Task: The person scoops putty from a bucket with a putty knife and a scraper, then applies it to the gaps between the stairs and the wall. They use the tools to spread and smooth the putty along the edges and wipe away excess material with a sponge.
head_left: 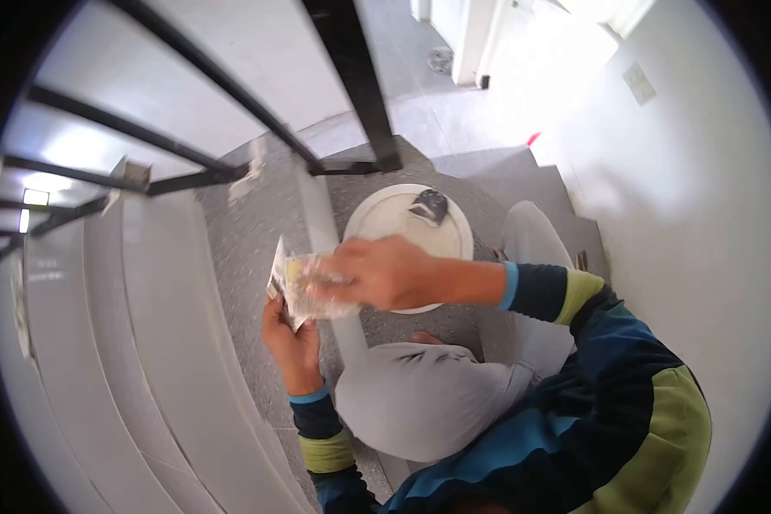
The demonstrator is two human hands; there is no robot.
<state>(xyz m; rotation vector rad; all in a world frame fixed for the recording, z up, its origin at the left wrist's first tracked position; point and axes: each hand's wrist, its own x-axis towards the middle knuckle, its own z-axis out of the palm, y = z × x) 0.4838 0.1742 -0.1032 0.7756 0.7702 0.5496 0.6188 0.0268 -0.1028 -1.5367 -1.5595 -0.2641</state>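
A flat, pale piece with printed-looking marks point(277, 267) stands up at a slant from my left hand point(295, 343), whose fingers and thumb are closed on its lower edge. My right hand point(387, 272) reaches across from the right, fingers bent over a pale, crumpled sheet-like piece point(304, 304) with a yellow patch. Motion smears those fingers and the crumpled piece, which overlaps the flat one; I cannot tell whether they are one thing. Beneath the right forearm is a round white lid-like disc point(373, 212), with a small dark packet point(428, 206) on it.
I sit on a grey speckled stair landing point(231, 223), my grey-trousered leg point(411, 398) folded in front. Pale steps point(171, 325) drop away at the left. A black metal railing point(351, 77) crosses the upper left. A white wall point(685, 197) stands close on the right.
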